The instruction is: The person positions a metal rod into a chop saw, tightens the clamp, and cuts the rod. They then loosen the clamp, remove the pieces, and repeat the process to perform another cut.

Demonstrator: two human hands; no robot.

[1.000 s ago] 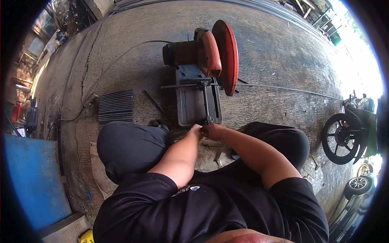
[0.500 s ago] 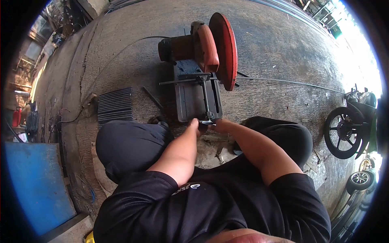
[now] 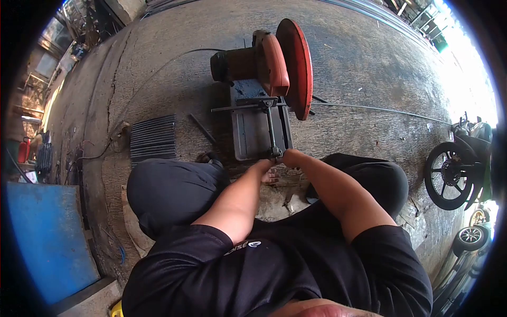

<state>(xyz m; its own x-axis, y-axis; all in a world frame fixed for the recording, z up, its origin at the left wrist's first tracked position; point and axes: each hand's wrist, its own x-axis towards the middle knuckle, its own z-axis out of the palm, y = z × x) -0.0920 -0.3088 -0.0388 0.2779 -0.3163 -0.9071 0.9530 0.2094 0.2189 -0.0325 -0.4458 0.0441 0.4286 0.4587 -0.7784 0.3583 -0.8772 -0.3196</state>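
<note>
Hands (image 3: 275, 160) on vise crank (image 3: 275, 152) — chop saw (image 3: 266, 79)

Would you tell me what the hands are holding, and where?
Both hands, left hand and right hand, grip the crank handle at the near end of the chop saw's vise screw.

Both arms reach forward, left hand (image 3: 265, 168) beside right hand (image 3: 289, 157).

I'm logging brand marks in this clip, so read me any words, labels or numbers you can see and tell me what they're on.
"asics", partly cut off: white logo upside down on the black shirt.
Cut-off saw: no label readable.
Motorbike: nothing readable.
</note>
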